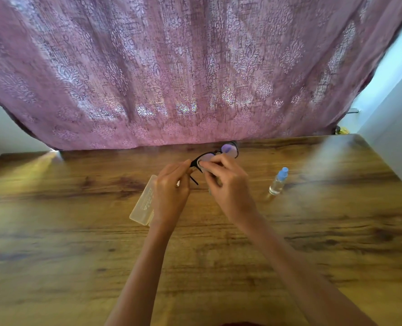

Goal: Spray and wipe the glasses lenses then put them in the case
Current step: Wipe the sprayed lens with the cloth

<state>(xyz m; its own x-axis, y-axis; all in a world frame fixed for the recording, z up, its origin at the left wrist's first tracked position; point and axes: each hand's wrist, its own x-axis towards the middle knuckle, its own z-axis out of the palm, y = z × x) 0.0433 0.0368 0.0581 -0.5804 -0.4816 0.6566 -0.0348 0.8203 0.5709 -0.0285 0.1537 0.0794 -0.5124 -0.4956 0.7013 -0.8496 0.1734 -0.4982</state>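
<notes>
right now you are in the wiping step: your left hand (pixel 171 185), fingers curled, pinches the glasses (pixel 229 149) at the frame corner by the hinge, while your right hand (pixel 227 182) curls round a pale cloth (pixel 205 166) and presses it onto the lens beside your left fingers. the glasses are held off the table (pixel 77 231) between your hands, the other lens poking out beyond your right fingertips. next, i judge, the cloth needs to shift to that far lens, then the pair goes into the clear case (pixel 142 207) lying just under your left hand; the spray bottle (pixel 278 181) stands apart, outside your right hand.
</notes>
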